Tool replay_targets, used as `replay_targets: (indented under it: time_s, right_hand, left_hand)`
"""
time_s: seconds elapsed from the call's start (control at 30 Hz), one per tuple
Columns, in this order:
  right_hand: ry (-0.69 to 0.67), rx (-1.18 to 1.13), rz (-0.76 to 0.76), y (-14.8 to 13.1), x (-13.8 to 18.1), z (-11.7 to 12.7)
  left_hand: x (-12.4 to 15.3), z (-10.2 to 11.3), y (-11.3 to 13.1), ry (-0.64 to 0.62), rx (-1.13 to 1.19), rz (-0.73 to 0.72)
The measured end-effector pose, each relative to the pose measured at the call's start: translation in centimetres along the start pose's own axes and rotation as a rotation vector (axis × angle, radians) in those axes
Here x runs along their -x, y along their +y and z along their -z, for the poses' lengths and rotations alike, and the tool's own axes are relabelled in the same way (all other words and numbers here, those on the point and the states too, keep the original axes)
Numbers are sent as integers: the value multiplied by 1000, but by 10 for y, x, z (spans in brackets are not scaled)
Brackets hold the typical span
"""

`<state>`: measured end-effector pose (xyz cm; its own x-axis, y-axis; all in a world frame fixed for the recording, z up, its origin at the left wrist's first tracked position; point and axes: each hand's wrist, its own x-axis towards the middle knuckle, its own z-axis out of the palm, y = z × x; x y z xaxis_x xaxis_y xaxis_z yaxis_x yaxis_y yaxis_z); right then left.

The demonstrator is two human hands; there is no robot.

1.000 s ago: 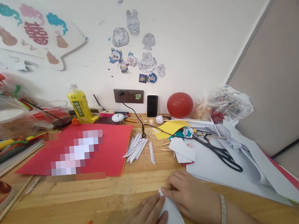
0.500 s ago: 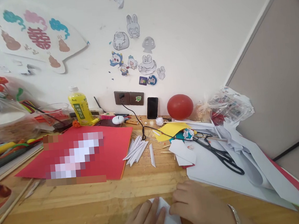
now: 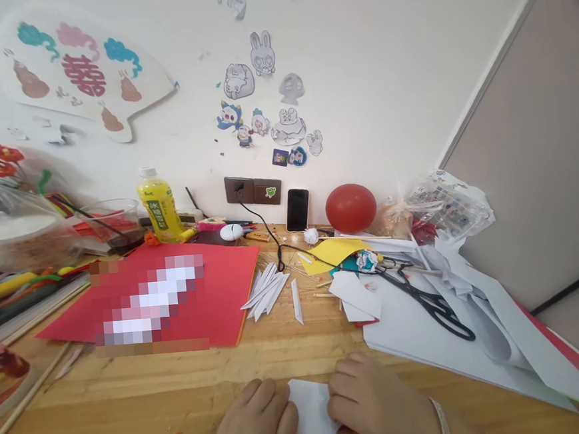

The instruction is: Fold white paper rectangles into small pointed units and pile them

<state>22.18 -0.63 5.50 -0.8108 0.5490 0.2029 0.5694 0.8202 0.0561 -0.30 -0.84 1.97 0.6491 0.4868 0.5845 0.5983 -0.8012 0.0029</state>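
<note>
A small folded piece of white paper lies on the wooden table at the bottom middle of the view. My left hand presses on its left edge with curled fingers. My right hand, a bracelet on its wrist, presses on the right edge, fingers bent down onto the paper. Both hands hold the paper flat between them.
A red card sheet lies behind, with several folded white paper strips beside it. Black scissors rest on white sheets at right. A yellow bottle, phone and red balloon stand by the wall.
My hands have moved apart along the paper, the left one shifting left, so more of the white piece shows between them. The view tilted slightly.
</note>
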Motion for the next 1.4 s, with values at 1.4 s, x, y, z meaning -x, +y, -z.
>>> replay_targets:
  time_s: [1.4]
  right_hand:
    - [70, -436, -647, -9, -7, -11]
  left_hand:
    - [-12, -14, -7, -108, -182, 142]
